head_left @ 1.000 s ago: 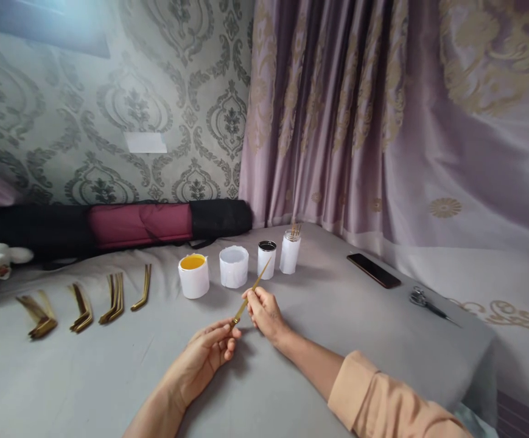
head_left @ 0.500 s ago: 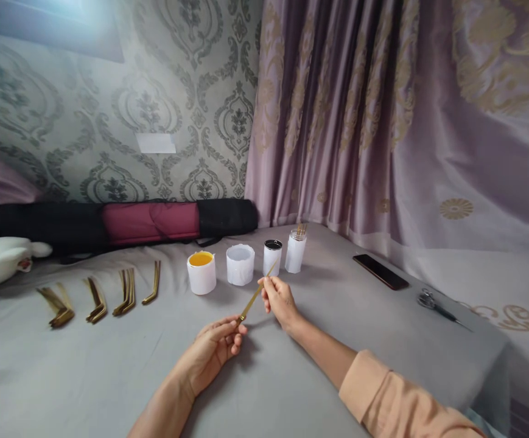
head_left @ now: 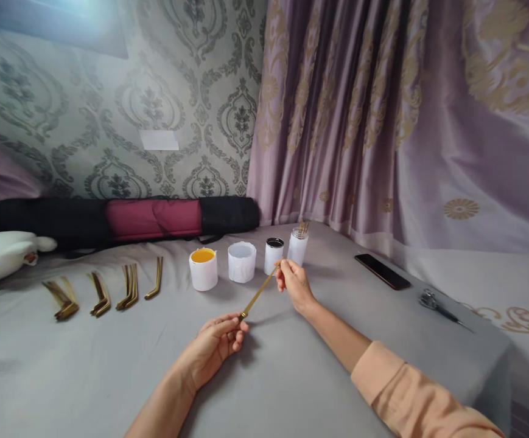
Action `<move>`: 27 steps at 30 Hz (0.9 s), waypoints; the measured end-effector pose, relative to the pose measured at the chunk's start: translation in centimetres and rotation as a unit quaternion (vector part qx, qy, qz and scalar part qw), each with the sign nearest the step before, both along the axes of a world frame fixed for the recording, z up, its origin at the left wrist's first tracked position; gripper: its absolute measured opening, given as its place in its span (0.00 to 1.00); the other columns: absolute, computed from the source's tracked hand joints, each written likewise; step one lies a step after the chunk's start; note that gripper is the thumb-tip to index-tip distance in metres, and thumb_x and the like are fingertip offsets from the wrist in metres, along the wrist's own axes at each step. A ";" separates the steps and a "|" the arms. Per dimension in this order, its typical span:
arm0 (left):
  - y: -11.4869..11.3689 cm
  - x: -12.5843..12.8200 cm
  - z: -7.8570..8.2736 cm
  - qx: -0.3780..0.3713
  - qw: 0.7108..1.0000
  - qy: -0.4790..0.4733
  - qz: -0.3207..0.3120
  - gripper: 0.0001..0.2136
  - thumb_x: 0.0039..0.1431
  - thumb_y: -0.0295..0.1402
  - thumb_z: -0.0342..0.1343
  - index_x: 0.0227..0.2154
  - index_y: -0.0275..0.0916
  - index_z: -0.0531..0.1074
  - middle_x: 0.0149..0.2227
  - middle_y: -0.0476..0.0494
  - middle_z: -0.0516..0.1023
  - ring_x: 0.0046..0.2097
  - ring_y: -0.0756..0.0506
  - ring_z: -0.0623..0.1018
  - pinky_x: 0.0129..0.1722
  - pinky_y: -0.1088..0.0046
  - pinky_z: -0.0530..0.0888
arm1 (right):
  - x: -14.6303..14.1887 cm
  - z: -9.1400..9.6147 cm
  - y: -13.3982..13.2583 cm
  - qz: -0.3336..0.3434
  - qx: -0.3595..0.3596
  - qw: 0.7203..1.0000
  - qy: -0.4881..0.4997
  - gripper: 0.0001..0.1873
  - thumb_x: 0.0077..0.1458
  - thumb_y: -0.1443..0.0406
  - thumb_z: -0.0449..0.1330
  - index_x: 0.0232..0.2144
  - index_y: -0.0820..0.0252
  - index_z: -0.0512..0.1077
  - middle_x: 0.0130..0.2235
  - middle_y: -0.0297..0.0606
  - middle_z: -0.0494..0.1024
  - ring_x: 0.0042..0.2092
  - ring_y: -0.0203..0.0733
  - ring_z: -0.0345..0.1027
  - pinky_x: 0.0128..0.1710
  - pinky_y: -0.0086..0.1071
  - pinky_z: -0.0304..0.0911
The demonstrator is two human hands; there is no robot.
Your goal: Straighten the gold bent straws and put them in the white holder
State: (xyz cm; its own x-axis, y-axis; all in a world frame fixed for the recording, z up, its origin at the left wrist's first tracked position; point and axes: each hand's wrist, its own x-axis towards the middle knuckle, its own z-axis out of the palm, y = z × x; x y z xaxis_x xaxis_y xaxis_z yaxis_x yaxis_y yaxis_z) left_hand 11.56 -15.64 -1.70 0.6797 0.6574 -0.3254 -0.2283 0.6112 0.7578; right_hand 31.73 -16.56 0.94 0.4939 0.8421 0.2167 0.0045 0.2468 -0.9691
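A slender golden strip runs slantwise between my two hands, above the grey cloth. Its lower end, with a darker folded part, is pinched by my left hand, thumb on top. At the upper end my right hand closes thumb and fingertips on the strip, its tip mostly hidden. Just behind the right hand stand a white container with a black inside and a white-wrapped jar holding thin golden sticks. Farther left are an open white tub and a white tub with yellow contents.
Several bunches of bent golden strips lie on the grey cloth at left. A phone and a dark-handled pointed tool lie at right. Behind are a black-and-maroon bag, a white plush toy and a curtain.
My right hand has slid up and to the right along the golden strip, away from my left hand. The left hand stays nearly in place. The view has shifted slightly.
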 end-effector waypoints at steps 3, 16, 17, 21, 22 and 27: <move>0.0 0.0 0.0 0.000 1.000 0.001 0.002 0.09 0.50 0.23 0.52 0.37 0.31 0.65 0.28 0.42 0.72 0.24 0.54 0.70 0.25 0.79 0.68 | 0.5 0.3 -0.1 -0.005 0.006 1.000 0.005 0.16 0.49 0.54 0.52 0.29 0.62 0.65 0.21 0.29 0.63 0.18 0.27 0.54 0.14 0.23 0.52; 0.0 0.1 0.2 -0.008 1.000 0.000 0.004 0.09 0.51 0.23 0.52 0.37 0.31 0.65 0.29 0.41 0.72 0.25 0.53 0.70 0.26 0.78 0.69 | 1.4 1.1 -0.3 -0.008 -0.003 1.000 0.020 0.16 0.46 0.54 0.55 0.28 0.62 0.65 0.21 0.29 0.64 0.17 0.27 0.54 0.13 0.23 0.52; 0.0 0.1 0.2 -0.007 1.000 -0.002 0.003 0.09 0.51 0.24 0.52 0.37 0.31 0.65 0.29 0.41 0.72 0.25 0.53 0.70 0.26 0.78 0.69 | 1.4 1.1 -0.4 -0.008 -0.006 1.000 0.019 0.15 0.46 0.54 0.55 0.28 0.62 0.65 0.21 0.29 0.65 0.17 0.27 0.54 0.13 0.23 0.52; 0.0 0.1 0.1 -0.006 1.000 -0.004 0.006 0.09 0.51 0.23 0.52 0.37 0.30 0.66 0.29 0.41 0.73 0.26 0.53 0.71 0.26 0.78 0.70 | 1.6 1.1 -0.6 -0.011 -0.017 1.000 0.013 0.15 0.45 0.55 0.56 0.27 0.63 0.65 0.21 0.29 0.66 0.17 0.27 0.55 0.14 0.23 0.53; 0.1 0.1 0.1 -0.007 1.000 -0.005 0.007 0.09 0.51 0.23 0.52 0.37 0.30 0.66 0.29 0.41 0.73 0.26 0.53 0.71 0.26 0.78 0.70 | 1.7 1.1 -0.7 -0.012 -0.021 1.000 0.011 0.15 0.45 0.55 0.56 0.27 0.63 0.65 0.21 0.29 0.66 0.17 0.27 0.55 0.14 0.23 0.53; 0.1 0.0 0.0 -0.010 1.000 -0.008 0.008 0.08 0.51 0.23 0.52 0.37 0.31 0.67 0.30 0.40 0.73 0.26 0.53 0.71 0.27 0.78 0.70 | 2.0 1.1 -0.9 -0.012 -0.035 0.999 -0.002 0.15 0.46 0.55 0.55 0.27 0.63 0.65 0.22 0.30 0.68 0.17 0.27 0.56 0.14 0.23 0.53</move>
